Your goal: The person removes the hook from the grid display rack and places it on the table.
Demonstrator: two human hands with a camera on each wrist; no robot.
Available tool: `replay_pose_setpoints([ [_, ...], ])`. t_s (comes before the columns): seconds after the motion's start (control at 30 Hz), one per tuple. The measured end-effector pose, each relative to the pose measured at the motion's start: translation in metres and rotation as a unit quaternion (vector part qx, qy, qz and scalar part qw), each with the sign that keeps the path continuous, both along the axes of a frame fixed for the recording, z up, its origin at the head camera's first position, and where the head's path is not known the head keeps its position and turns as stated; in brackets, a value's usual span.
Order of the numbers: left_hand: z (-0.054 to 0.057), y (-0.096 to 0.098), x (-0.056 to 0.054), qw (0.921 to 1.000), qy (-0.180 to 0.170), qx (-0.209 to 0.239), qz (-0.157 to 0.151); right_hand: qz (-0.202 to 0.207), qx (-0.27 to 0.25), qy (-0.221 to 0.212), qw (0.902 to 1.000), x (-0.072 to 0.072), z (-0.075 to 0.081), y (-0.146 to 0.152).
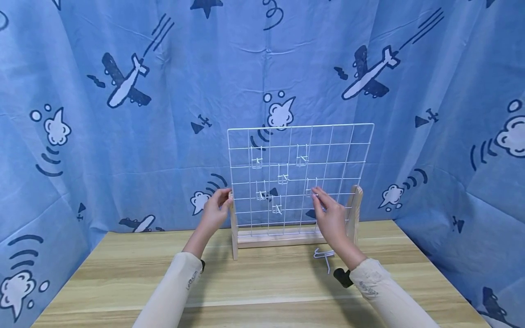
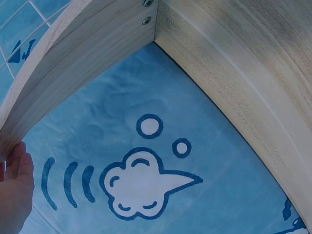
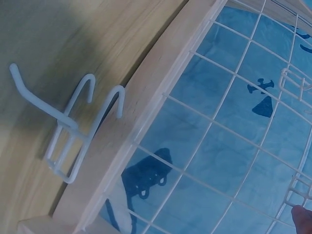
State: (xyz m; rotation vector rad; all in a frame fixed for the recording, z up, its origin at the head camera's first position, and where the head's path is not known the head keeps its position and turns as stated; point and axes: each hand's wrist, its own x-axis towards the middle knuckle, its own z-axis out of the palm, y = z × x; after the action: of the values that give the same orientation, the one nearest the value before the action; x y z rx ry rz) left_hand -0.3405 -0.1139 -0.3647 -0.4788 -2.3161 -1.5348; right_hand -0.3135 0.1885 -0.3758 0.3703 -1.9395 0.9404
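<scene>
One loose hook (image 3: 69, 126) lies on the table (image 1: 262, 282), right of centre, just on the near side of the rack (image 1: 301, 126), its frame running left to right, its peg pointing near. Your right hand (image 1: 331, 219) is the closer one, above it; thumb and fingertips pinch a hung hook (image 1: 308, 187). Your left hand (image 1: 215, 209), well apart, grips the left wooden post (image 1: 234, 232).

Rack (image 1: 270, 241) on table (image 1: 254, 282), before curtain (image 1: 242, 64); hooks (image 1: 283, 176) on rack; loose hook (image 1: 325, 254) before rack, toward right.
</scene>
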Motion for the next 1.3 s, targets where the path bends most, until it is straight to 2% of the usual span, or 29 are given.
replay_pose_setpoints([
  [0.3,0.0014,-0.0005,-0.0019,1.0,-0.004,0.002,-0.003,0.005,-0.023,0.003,0.9997,-0.0013,0.0018,-0.0003],
  [0.7,0.0012,-0.0012,-0.0031,0.9998,-0.02,-0.004,0.003,0.004,-0.052,0.038,0.9979,-0.0032,0.0056,0.0004],
  [0.87,-0.0003,-0.0007,-0.0024,0.9997,-0.023,-0.006,0.007,0.007,-0.06,0.039,0.9974,-0.0033,0.0057,0.0006],
  [1.3,-0.0023,-0.0008,-0.0022,1.0,-0.006,0.003,0.0,0.006,-0.066,0.039,0.997,0.0,0.0101,0.0017],
])
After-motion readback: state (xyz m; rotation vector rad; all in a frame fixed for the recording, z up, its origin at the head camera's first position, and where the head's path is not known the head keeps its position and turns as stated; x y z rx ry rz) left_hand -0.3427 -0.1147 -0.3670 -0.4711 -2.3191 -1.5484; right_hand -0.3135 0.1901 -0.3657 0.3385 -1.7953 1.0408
